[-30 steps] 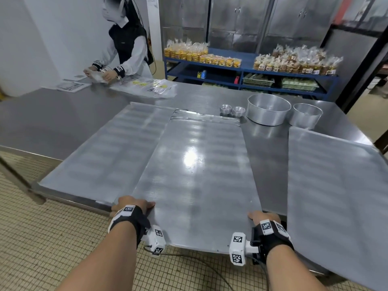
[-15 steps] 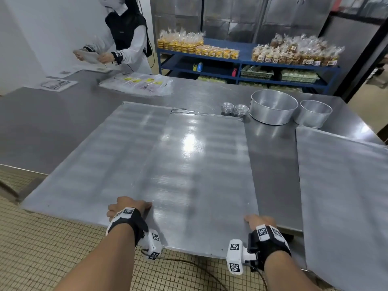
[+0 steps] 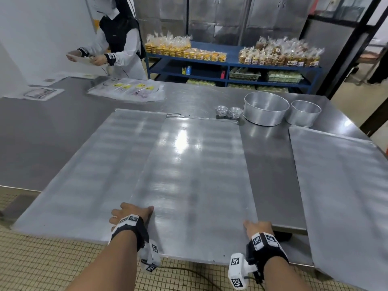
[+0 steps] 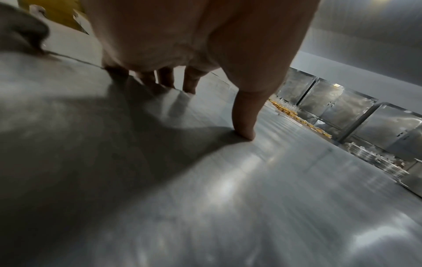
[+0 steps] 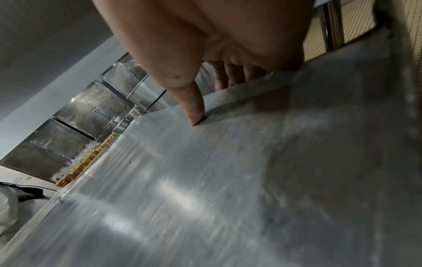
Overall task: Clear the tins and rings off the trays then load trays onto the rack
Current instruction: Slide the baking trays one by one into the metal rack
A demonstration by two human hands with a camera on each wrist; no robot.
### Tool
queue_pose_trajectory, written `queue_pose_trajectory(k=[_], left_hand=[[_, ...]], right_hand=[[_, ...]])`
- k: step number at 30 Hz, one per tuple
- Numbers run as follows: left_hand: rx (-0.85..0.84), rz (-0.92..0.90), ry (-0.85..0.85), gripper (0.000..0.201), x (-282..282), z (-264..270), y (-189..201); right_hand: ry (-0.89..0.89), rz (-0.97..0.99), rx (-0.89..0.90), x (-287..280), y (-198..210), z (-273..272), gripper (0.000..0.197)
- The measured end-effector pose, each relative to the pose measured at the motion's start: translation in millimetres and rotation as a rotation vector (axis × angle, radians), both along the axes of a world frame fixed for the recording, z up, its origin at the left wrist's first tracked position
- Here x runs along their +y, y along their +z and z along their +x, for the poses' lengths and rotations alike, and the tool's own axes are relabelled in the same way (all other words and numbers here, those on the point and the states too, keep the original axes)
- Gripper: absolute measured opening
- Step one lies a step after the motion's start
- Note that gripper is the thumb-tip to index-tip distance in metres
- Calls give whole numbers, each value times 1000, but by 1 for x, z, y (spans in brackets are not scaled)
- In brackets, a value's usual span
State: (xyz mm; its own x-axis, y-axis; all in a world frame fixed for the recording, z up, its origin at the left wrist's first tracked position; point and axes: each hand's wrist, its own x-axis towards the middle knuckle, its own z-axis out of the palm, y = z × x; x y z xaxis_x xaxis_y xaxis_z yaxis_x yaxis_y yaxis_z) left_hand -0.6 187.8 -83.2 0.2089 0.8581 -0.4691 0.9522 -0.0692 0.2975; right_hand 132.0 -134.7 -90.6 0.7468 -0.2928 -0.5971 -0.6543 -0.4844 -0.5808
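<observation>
The middle tray [image 3: 193,175], a bare flat metal sheet, lies partly over the left tray [image 3: 84,175], and its near end sticks out past the table edge. My left hand [image 3: 130,215] grips its left edge, thumb [image 4: 244,117] pressed on top and fingers curled under. My right hand [image 3: 257,226] grips the right edge the same way, thumb [image 5: 191,108] on the tray top [image 5: 205,180]. A third tray [image 3: 340,185] lies at the right. Two small tin stacks [image 3: 227,111], a large round tin [image 3: 265,108] and a smaller one [image 3: 303,113] stand behind the trays.
A steel table [image 3: 52,127] carries everything. Another person [image 3: 119,43] stands at its far left corner holding a sheet, with plastic bags [image 3: 128,89] spread nearby. Blue shelves [image 3: 231,66] of packed goods line the back. Tiled floor [image 3: 42,263] lies below my arms.
The middle tray has slid toward me with both hands still gripping it, and overhangs the table edge further. The person at the back has lifted a sheet off the table.
</observation>
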Motion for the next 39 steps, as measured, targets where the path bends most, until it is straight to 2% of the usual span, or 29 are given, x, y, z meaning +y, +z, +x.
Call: queue_pose_trajectory(k=[5, 7, 8, 9, 10, 12, 14, 18, 22, 26, 30, 32, 34, 39], left_hand=[[-4, -85, -5, 103, 18, -10, 1], [9, -115, -17, 110, 32, -12, -24], [16, -123, -35, 108, 39, -12, -36], [19, -137, -51, 102, 41, -14, -41], [27, -154, -71, 94, 41, -18, -43], [28, -167, -112, 81, 28, -32, -16], [21, -183, -135, 77, 22, -43, 1], [18, -162, -176, 74, 14, -55, 23], [-20, -171, -229, 68, 1, -63, 32], [-36, -183, -249, 72, -21, -71, 33], [-35, -197, -278, 70, -46, -79, 28], [-20, -202, -278, 78, -63, -83, 23], [3, -205, -267, 85, -81, -89, 20], [-10, -236, -199, 85, -114, -108, 12]], right_hand=[[23, -53, 36, 2, 6, -2, 48], [29, -77, 49, 2, 20, -15, 29], [35, -84, 64, 0, 23, -21, 20], [30, -87, 66, -5, 20, -23, 20], [42, -106, 74, -8, 18, -27, 21], [47, -94, 86, -11, 17, -38, 22], [38, -116, 72, -17, 14, -46, 36], [34, -127, 63, -34, 27, -68, 25], [7, -104, 27, -47, 41, -78, 38], [17, -140, 5, -73, 46, -91, 31], [71, -157, 15, -97, 40, -99, 37], [64, -168, 22, -112, 41, -101, 36], [55, -168, 42, -128, 40, -103, 36], [68, -141, 97, -156, 30, -114, 36]])
